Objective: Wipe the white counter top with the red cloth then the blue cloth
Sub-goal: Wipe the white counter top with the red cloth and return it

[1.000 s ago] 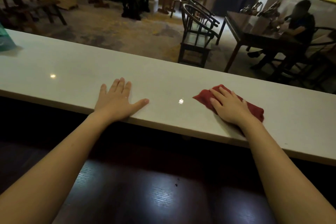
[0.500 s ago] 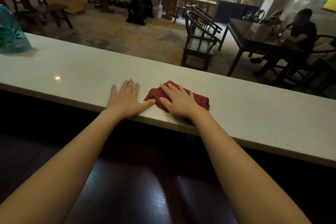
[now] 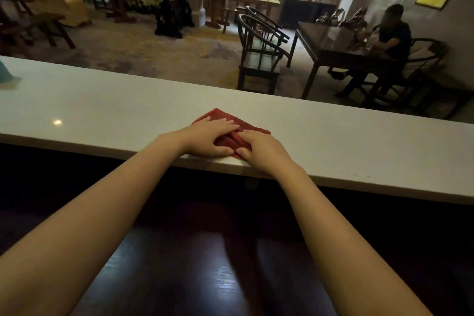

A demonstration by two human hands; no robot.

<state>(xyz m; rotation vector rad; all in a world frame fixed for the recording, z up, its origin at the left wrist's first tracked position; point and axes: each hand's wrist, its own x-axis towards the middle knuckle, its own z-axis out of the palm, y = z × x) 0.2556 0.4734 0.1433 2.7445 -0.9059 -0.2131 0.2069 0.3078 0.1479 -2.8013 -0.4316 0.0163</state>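
The red cloth (image 3: 221,115) lies bunched on the white counter top (image 3: 102,100), close to its near edge at the middle of the view. My left hand (image 3: 209,137) rests flat on the cloth's left part with its fingers pointing right. My right hand (image 3: 263,151) presses on the cloth's right near part, right at the counter's edge. The fingertips of the two hands almost meet on the cloth. No blue cloth is in view.
A teal object (image 3: 3,72) stands on the counter at the far left, cut off by the frame. A dark wooden surface (image 3: 205,251) lies below the counter on my side. Beyond it stand chairs (image 3: 259,59), and a person (image 3: 392,33) sits at a table.
My right hand has slid the red cloth left along the counter to my left hand. My left hand has moved onto the cloth, so both hands lie on it.
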